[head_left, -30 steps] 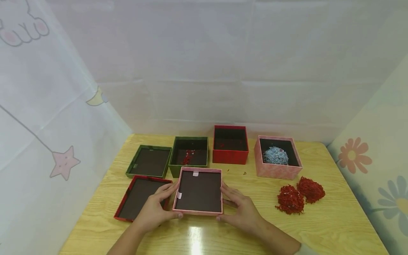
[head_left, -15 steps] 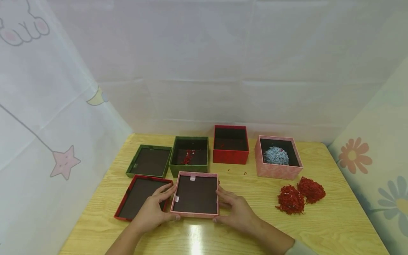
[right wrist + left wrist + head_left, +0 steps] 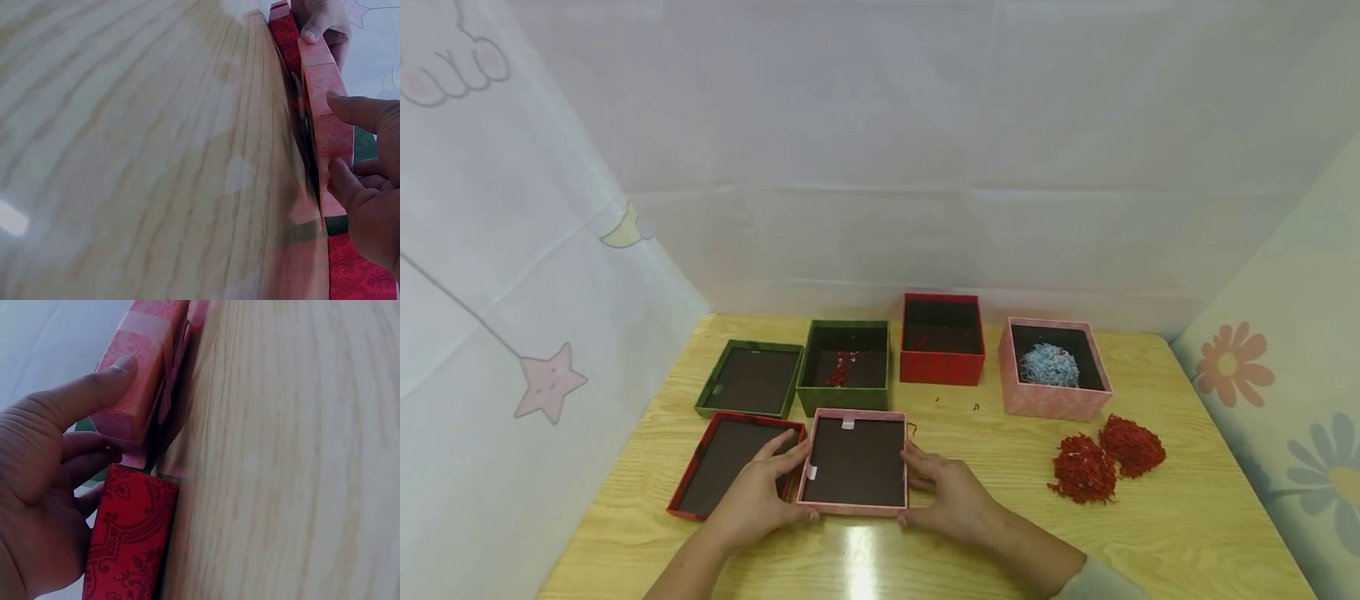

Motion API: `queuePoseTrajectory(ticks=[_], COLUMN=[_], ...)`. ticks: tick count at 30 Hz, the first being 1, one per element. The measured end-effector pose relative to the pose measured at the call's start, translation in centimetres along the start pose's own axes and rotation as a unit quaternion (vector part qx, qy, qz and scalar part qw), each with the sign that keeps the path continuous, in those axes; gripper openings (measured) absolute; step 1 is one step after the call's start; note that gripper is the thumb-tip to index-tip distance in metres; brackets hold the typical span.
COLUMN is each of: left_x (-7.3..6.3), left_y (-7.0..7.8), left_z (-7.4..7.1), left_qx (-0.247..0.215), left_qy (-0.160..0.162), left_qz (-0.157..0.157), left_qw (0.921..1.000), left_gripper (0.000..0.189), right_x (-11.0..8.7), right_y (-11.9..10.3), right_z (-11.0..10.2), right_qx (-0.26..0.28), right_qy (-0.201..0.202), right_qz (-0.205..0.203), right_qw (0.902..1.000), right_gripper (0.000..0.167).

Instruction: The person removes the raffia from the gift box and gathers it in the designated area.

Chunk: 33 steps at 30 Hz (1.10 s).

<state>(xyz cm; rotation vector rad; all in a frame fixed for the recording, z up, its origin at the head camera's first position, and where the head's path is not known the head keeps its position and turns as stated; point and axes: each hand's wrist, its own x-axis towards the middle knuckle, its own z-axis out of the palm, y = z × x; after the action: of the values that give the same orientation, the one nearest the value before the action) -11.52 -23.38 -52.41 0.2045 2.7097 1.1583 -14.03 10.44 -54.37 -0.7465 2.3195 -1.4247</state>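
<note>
Both hands hold a shallow pink box lid, dark inside facing up, with white tabs at its rim. My left hand grips the left side, thumb at the near corner, while my right hand grips the right side the same way. In the left wrist view, a pink ribbon shows under the patterned lid, which hangs close over the table. Just left of it lies a red lid, partly behind my left hand. From the right wrist, both thumbs show on the pink lid's near wall.
A green lid lies at the back left. Beside it stand a green box with red shreds, a red box and a pink box holding blue shredded paper. Red shredded paper lies in two heaps at right.
Both hands have brought the pink lid down toward the table, slightly left and nearer to me. The boxes, the other lids and the shredded paper have stayed put.
</note>
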Motion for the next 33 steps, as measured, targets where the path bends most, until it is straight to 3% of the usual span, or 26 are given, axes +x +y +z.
queuePoseTrajectory(ticks=[7,22,27,33], left_x=[0.2,0.4,0.4,0.4], left_y=[-0.3,0.7,1.0,1.6], left_z=[0.0,-0.6,-0.9,-1.0], left_qx=[0.037,0.088,0.08,0.073], left_qy=[-0.011,-0.018,-0.012,0.017], left_qz=[0.002,0.019,0.039,0.086], left_qw=[0.9993,0.9958,0.9959,0.9935], left_gripper=[0.108,0.11,0.108,0.102], right_x=[0.3,0.3,0.2,-0.3], right_y=[0.0,0.1,-0.1,-0.7], right_z=[0.2,0.0,-0.4,-1.3], right_qx=[0.006,-0.066,-0.089,-0.095], right_qy=[-0.005,0.0,0.003,0.011], right_qz=[0.001,-0.001,0.009,0.022], right_qw=[1.0,0.9978,0.996,0.9952], right_gripper=[0.093,0.099,0.103,0.101])
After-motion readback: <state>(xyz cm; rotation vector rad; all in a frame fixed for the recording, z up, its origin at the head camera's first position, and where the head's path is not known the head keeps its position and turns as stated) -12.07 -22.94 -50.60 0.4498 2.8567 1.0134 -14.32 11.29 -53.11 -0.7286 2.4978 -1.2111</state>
